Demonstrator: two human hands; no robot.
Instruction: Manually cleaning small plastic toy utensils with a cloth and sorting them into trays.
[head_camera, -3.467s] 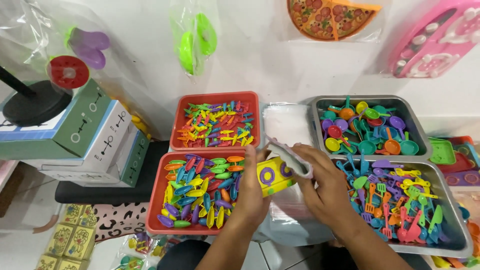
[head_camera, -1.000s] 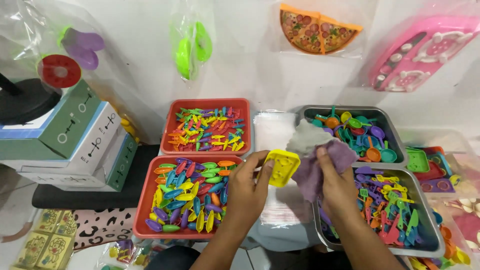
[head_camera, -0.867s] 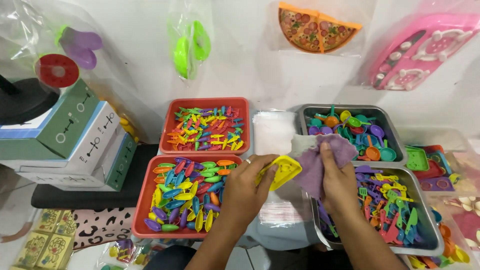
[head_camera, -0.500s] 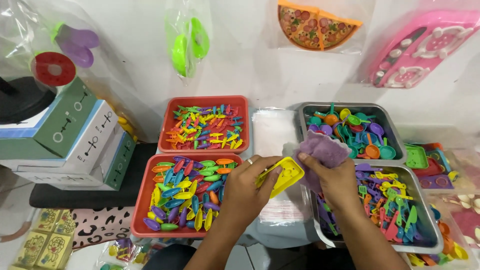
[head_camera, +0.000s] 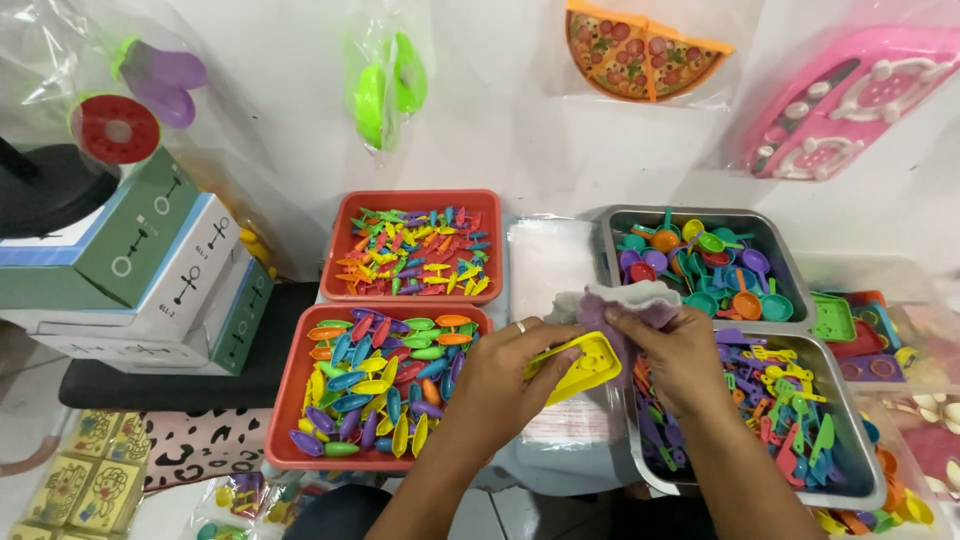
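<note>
My left hand (head_camera: 500, 380) grips a small yellow plastic toy piece (head_camera: 585, 367), tilted with its hollow side up. My right hand (head_camera: 680, 360) holds a crumpled purple-grey cloth (head_camera: 620, 300) pressed against the upper edge of the yellow piece. Both hands hover over a stack of clear plastic bags (head_camera: 568, 420) between the trays. A ring shows on a finger of my left hand.
Two red trays on the left hold coloured toy bits (head_camera: 415, 250) and oval pieces (head_camera: 385, 385). Two metal trays on the right hold toy pans (head_camera: 700, 260) and utensils (head_camera: 780, 410). Stacked boxes (head_camera: 150, 280) stand at left. Bagged toys hang on the wall (head_camera: 640, 50).
The yellow piece has been turned from upright to tilted flat in my left hand. The cloth has moved down from beside it onto its upper edge, and my right hand has closed in.
</note>
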